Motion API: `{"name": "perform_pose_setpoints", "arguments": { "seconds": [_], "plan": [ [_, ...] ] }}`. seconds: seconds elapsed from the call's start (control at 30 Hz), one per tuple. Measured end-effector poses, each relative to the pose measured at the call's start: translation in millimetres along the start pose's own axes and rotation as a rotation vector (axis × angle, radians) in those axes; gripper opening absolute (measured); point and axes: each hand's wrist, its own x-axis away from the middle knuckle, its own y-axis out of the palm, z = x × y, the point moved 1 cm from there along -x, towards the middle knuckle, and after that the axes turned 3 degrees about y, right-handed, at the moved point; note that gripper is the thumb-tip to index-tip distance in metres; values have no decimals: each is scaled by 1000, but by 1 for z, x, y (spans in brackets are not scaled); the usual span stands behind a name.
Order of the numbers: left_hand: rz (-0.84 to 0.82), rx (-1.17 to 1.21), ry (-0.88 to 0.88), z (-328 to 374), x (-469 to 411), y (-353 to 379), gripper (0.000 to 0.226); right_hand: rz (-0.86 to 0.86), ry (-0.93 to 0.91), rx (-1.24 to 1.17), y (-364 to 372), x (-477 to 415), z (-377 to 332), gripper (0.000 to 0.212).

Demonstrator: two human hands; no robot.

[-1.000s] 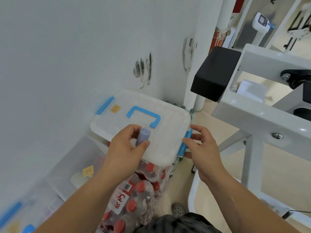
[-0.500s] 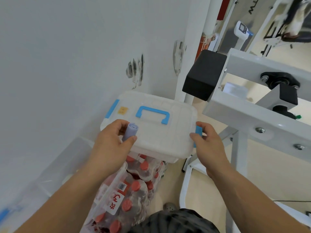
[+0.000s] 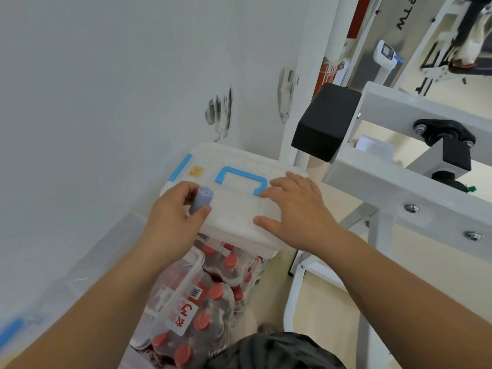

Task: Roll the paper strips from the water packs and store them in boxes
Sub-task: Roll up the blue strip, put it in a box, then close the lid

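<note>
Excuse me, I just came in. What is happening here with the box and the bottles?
A person is handling a white storage box with a blue handle, which sits on shrink-wrapped packs of red-capped water bottles. The left hand holds a rolled purple paper strip at the lid's edge. The right hand lies flat on the lid beside the handle. The box looks closed.

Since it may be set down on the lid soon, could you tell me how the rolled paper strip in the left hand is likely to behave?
The rolled paper strip is a small cylinder, so it would probably roll on the flat box lid. The left hand pinches it with fingertips alone, suggesting it is light. Being wound paper, it may crush or unroll.
</note>
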Motion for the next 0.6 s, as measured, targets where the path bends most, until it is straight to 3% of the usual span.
{"name": "perform_pose_setpoints", "arguments": {
  "seconds": [0.3, 0.6],
  "plan": [
    [38, -127, -6, -8, -21, -28, 16, -10, -24, 98, 4, -71, -37, 60],
    [-234, -438, -28, -11, -56, -35, 31, 64, 59, 4, 20, -69, -27, 73]
  ]
}}
